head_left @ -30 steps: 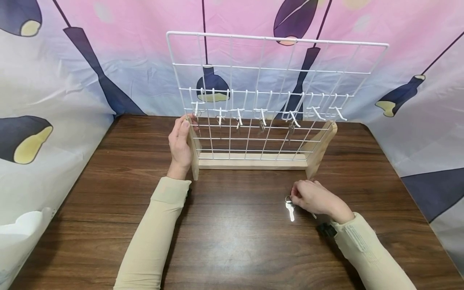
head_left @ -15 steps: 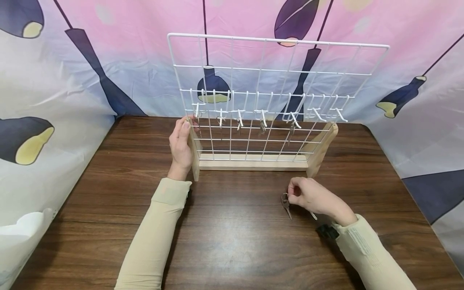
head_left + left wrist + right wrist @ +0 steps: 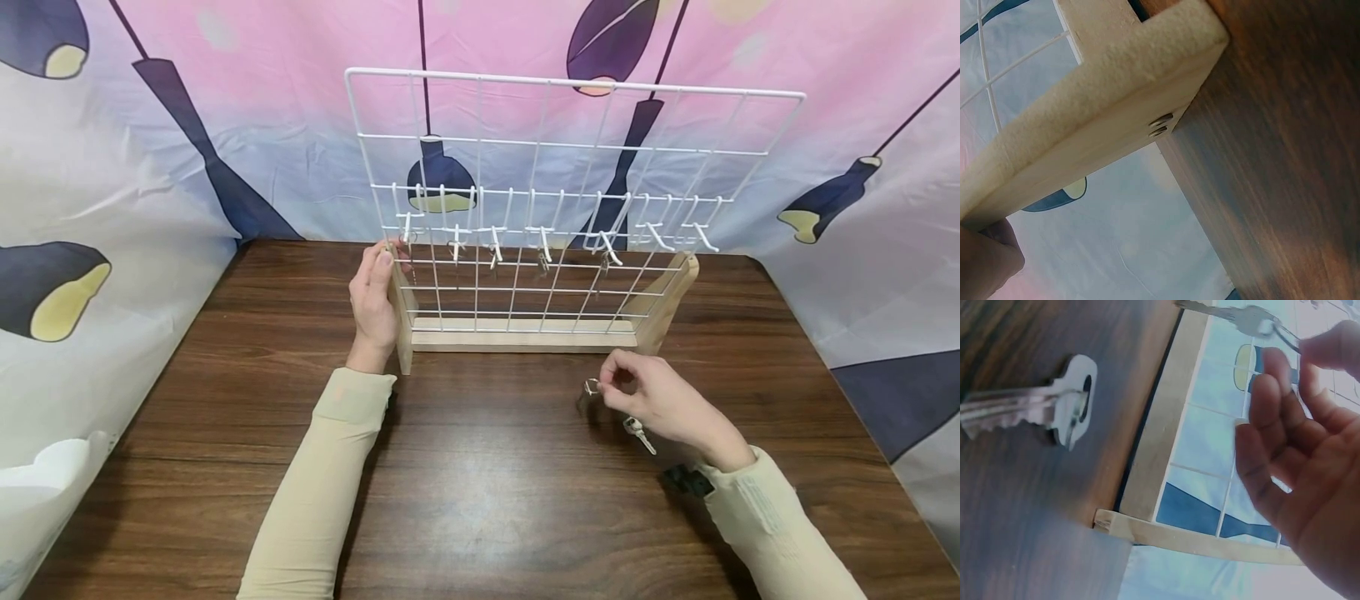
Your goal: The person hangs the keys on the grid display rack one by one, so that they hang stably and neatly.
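Note:
My right hand [image 3: 652,400] pinches a metal key ring [image 3: 592,386] between thumb and forefinger, just in front of the display rack. A key [image 3: 1254,320] dangles from that ring, held off the table in the right wrist view. Below this hand another silver key [image 3: 639,435] lies on the table; it looms large in the right wrist view. At the rack's left end my left hand [image 3: 372,304] grips the upright wooden side post [image 3: 402,325], thumb in front, other fingers mostly hidden behind. The left wrist view shows the post [image 3: 1104,106] with a fingertip at its edge.
The rack's white wire grid leans between two wooden posts joined by a wooden crossbar [image 3: 525,340]. Several white hooks [image 3: 656,236] project from it in a row; keys hang on the left and middle ones. Patterned cloth [image 3: 262,100] encloses the brown table [image 3: 465,500].
My right hand has lifted the ring and its key up off the table, slightly toward the rack, uncovering the other key below. My left hand stays on the post.

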`<state>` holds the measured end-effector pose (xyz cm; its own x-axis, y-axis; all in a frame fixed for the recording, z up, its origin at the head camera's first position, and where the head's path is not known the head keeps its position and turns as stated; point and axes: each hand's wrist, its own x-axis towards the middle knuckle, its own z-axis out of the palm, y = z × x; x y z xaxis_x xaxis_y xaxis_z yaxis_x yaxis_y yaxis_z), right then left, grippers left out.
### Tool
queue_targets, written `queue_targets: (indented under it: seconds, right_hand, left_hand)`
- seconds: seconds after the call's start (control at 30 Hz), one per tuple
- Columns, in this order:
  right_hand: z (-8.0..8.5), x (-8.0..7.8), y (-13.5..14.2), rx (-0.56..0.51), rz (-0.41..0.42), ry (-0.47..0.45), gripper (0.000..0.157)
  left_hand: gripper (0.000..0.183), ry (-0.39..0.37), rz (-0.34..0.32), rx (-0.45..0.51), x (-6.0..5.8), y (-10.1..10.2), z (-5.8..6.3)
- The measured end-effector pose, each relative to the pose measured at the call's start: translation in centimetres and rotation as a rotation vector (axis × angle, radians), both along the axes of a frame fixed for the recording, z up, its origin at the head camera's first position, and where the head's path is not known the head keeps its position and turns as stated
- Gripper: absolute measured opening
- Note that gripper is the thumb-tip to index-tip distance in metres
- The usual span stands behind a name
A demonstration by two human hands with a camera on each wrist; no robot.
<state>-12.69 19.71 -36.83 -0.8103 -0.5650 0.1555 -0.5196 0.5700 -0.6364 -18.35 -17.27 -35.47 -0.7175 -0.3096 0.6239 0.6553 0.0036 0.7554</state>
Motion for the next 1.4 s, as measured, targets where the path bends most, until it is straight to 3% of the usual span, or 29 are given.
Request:
queue_targets:
  seconds: [0.27,0.57,0.9,1.03,1.17,1.4]
  right_hand:
    - [1.0,0.3,0.3,-0.159,-0.086,0.135,0.007]
    - [2.4,0.3,-0.2,-0.439,-0.245,0.292,0.012]
    - [4.4,0.1,-0.9,-0.710,-0.372,0.372,0.006]
    - [4.8,-0.3,-1.1,-0.872,-0.378,0.356,0.011]
    - [5.2,-0.7,-1.1,-1.018,-0.379,0.313,0.005]
    - [5.7,-1.2,-1.4,-1.126,-0.416,0.220,0.006]
  left_hand:
    - [0.031,0.004,-0.006,0.001,0.1,0.0,0.0]
    - [0.031,0.002,-0.002,0.000,0.1,0.0,0.1]
    - [0.029,0.011,-0.019,0.019,0.0,0.2,0.3]
    - [0.029,0.005,-0.013,0.009,0.0,0.2,0.2]
    - [0.029,-0.008,-0.006,-0.003,0.0,0.1,0.2]
    - [0.034,-0.025,0.001,-0.007,0.2,0.0,0.0]
